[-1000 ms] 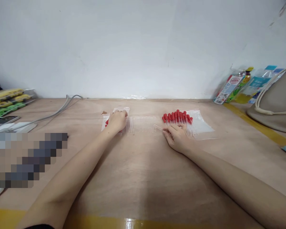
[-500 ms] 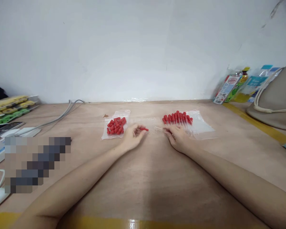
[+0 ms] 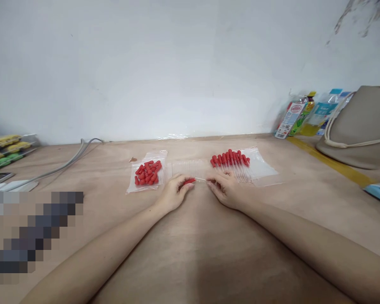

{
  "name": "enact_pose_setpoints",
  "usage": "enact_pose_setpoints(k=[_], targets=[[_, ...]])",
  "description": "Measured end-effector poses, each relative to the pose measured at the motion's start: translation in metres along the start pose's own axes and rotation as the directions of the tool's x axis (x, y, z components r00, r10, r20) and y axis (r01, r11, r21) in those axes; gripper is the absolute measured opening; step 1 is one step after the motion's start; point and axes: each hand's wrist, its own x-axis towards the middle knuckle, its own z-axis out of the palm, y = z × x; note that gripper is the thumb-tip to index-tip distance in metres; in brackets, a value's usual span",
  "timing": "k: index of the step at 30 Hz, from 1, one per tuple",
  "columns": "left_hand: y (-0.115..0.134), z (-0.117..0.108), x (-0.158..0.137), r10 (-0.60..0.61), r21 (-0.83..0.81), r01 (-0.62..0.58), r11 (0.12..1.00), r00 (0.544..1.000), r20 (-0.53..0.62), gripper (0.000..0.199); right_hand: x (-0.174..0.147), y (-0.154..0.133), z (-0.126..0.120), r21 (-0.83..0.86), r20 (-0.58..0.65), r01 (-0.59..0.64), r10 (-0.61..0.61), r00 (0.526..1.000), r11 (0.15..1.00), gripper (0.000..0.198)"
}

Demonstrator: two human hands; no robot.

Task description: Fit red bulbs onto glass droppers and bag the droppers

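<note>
Red bulb [image 3: 190,181] is pinched in the left hand [image 3: 174,193]; clear tube [image 3: 201,180] is gripped in the right hand [image 3: 226,191]. They lie end to end between the hands, presumably for alignment; join too small to confirm.

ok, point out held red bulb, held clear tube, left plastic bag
Held red bulb [image 3: 189,181]: head view, exposed middle.
Held clear tube [image 3: 202,180]: head view, middle of exposed stretch.
Left plastic bag [image 3: 156,156]: head view, bare upper flap.
</note>
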Motion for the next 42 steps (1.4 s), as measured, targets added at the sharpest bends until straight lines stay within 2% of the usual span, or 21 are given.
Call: enact_pose_setpoints(k=[4,11,21,23,29,36,42], targets=[[0.0,-0.001,0.0,0.014,0.015,-0.014,1.0,1.0,0.003,0.019,-0.001,0.0,-0.001,0.006,0.027,-0.004,0.004,1.0,1.0,0.016],[0.003,0.0,-0.002,-0.076,-0.102,0.085,0.991,0.993,0.09,0.021,0.0,0.0,-0.005,0.04,0.075,0.072,-0.075,0.994,0.997,0.014],[0.011,-0.005,-0.005,0.032,-0.172,-0.001,0.985,0.984,0.177,0.017,-0.001,0.011,-0.007,0.13,0.138,0.093,-0.111,0.984,0.987,0.018],[0.014,-0.006,-0.005,0.027,-0.151,0.003,0.988,0.98,0.195,0.018,0.0,0.011,-0.008,0.087,0.149,0.11,-0.122,0.981,0.99,0.02],[0.017,-0.006,-0.005,0.064,0.096,-0.08,0.992,0.985,0.163,0.015,0.005,-0.003,-0.018,-0.096,0.158,0.157,-0.141,0.977,0.983,0.025],[0.014,-0.004,-0.006,0.141,0.135,-0.164,0.977,0.976,0.167,0.016,0.004,-0.014,-0.014,-0.139,0.23,0.118,-0.084,0.97,0.983,0.028],[0.01,-0.005,-0.007,0.245,0.135,-0.275,0.952,0.947,0.207,0.019,0.002,-0.016,-0.011,-0.128,0.327,0.093,-0.047,0.944,0.987,0.032]])
